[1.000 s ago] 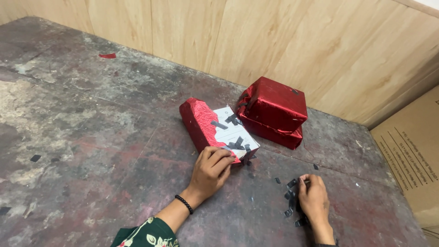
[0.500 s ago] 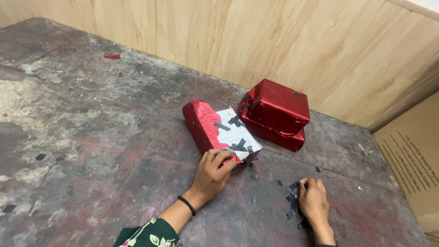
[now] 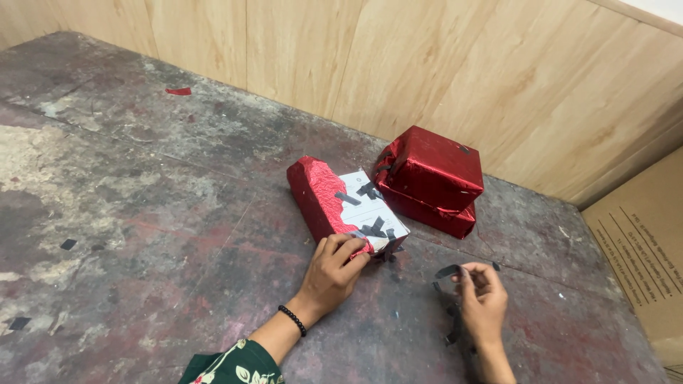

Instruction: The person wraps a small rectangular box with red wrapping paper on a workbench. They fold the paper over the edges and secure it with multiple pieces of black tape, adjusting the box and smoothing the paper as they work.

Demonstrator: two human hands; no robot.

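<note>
Hard to see: the right forearm is cut off at the bottom edge, and the cardboard box (image 3: 644,249) runs out of frame on the right. Tape bits on the table under the right hand are too small to sort out.
Left hand (image 3: 333,272): fingers curled, pressing on the near corner of the half-wrapped box (image 3: 341,203), fingertips (image 3: 353,249) right on the red foil edge.
Right hand (image 3: 484,299): thumb and fingers pinched narrow on a black tape strip (image 3: 447,271), which sticks out left of the fingertips, lifted off the table.
Half-wrapped box: just beyond the left fingers, red foil over one side, white top showing with black tape pieces stuck on.
Finished packages: two red foil parcels (image 3: 430,174) stacked, past both hands, touching the box's far end.
Table (image 3: 142,206): worn, grey-red.
Wall (image 3: 427,64): light wood panels behind.
</note>
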